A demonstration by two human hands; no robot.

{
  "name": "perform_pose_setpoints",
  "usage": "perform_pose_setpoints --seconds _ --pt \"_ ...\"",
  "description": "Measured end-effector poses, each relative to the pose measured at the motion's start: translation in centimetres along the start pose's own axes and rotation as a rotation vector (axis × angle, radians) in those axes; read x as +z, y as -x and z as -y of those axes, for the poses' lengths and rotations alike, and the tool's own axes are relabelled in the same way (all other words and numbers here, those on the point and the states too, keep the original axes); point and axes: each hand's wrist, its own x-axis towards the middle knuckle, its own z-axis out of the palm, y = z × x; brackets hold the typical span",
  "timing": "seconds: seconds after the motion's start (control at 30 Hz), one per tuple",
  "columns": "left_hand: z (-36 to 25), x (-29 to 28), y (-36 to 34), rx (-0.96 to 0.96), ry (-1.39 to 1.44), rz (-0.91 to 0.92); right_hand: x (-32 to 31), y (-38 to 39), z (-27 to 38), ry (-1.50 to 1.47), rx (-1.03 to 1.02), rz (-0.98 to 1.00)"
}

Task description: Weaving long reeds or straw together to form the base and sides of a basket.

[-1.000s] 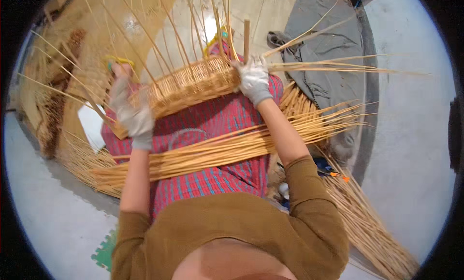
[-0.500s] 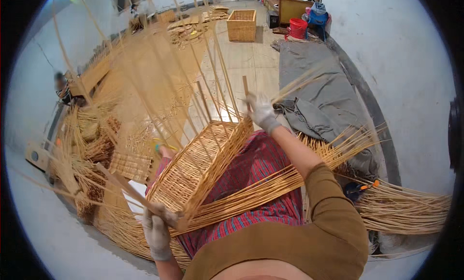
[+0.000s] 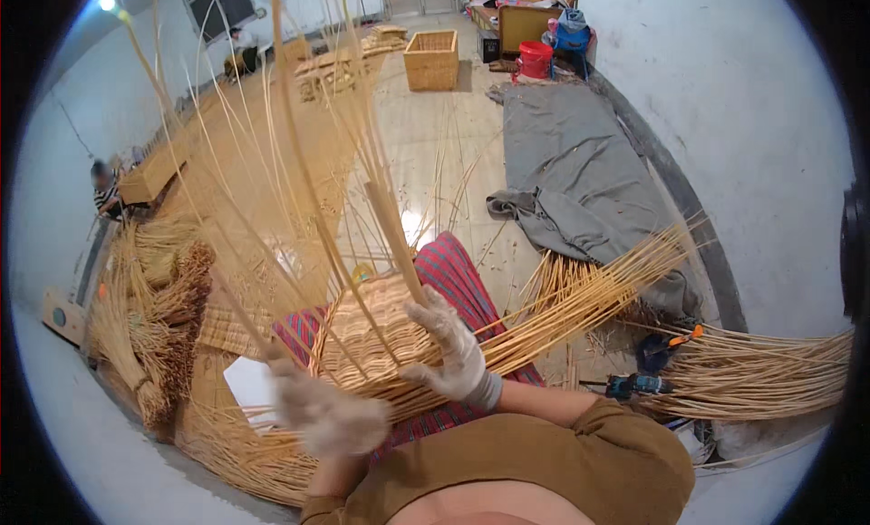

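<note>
On my lap sits a part-woven wicker basket, with long bare stakes rising from its edges and flat wooden posts at its corners. My right hand, in a pale glove, rests against its near right side. The thumb and fingers are spread, with the fingertips by the foot of a wooden post. My left hand, also gloved, is smeared by motion at the basket's near left corner, close to another post. A bundle of loose canes lies across my lap beneath the basket.
To the right are a teal power tool, an orange-handled tool and more canes. Grey cloth covers floor ahead. Wicker bundles lie left. A finished basket and red bucket stand farther off.
The basket has swung round, and its short side now faces me. My right hand has come back from the far corner toward me; my left hand has shifted rightward.
</note>
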Motion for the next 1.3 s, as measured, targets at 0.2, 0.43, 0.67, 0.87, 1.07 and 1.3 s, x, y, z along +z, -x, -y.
perform_pose_setpoints --seconds 0.2,0.43,0.67,0.87,1.07,1.3 --pt "6.9 -4.7 5.9 -0.886 0.228 0.101 -3.2 -1.0 -4.6 0.35 -0.237 0.124" --pt "16.6 -1.6 10.3 -1.208 0.578 0.187 -1.3 -2.5 -12.6 0.608 0.042 0.388" --pt "13.0 -0.3 8.5 -0.949 0.322 -0.077 -0.8 -1.1 -9.4 0.771 -0.02 0.099" --pt "10.3 1.7 3.2 0.194 -0.496 0.681 -0.3 -1.1 -10.6 0.771 -0.282 0.402" --pt "13.2 3.8 2.7 0.265 -0.632 0.833 -0.7 -0.7 -8.2 0.741 -0.232 0.488" --pt "11.6 4.4 1.5 0.204 -0.489 0.685 -3.0 0.2 -6.5 0.679 -0.093 0.823"
